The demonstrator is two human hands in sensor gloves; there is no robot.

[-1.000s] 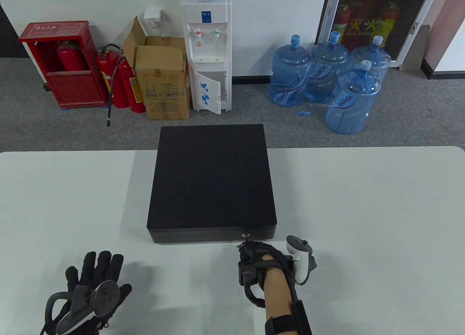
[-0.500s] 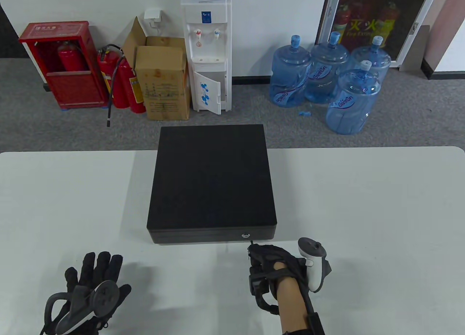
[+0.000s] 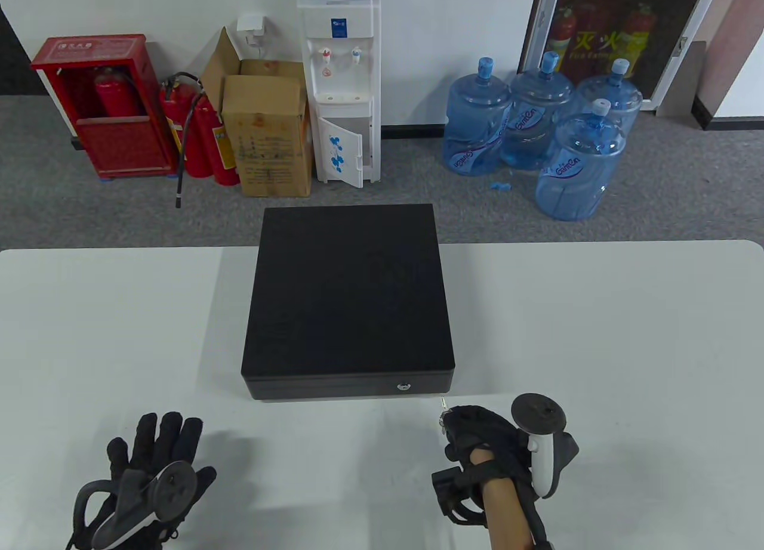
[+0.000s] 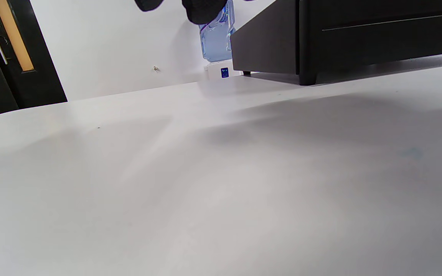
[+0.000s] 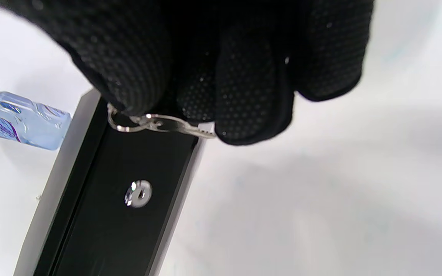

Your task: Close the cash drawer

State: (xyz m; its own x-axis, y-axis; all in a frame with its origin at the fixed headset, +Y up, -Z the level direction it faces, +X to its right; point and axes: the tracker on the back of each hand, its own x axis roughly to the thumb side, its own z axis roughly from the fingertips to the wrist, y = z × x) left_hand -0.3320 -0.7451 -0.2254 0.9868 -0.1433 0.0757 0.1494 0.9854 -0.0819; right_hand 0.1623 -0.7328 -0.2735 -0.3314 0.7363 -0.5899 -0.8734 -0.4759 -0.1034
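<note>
plainly, the white counter (image 3: 597, 335) carries the black cash drawer (image 3: 349, 293) at its middle, set toward the far edge, its front panel facing the near side so both hands can reach it. that front sits flush with the case, so the drawer looks already pushed in, and the round lock (image 3: 404, 386) on the right of the panel stands bare with nothing in it. the left hand (image 3: 152, 472) rests flat on the counter at the near left, fingers spread and holding nothing, probably just parked out of the way. the right hand (image 3: 486, 442), near right and just in front of the lock, has its fingers curled tight, pinching a small key on a ring (image 5: 159, 124), likely because locking is done.
</note>
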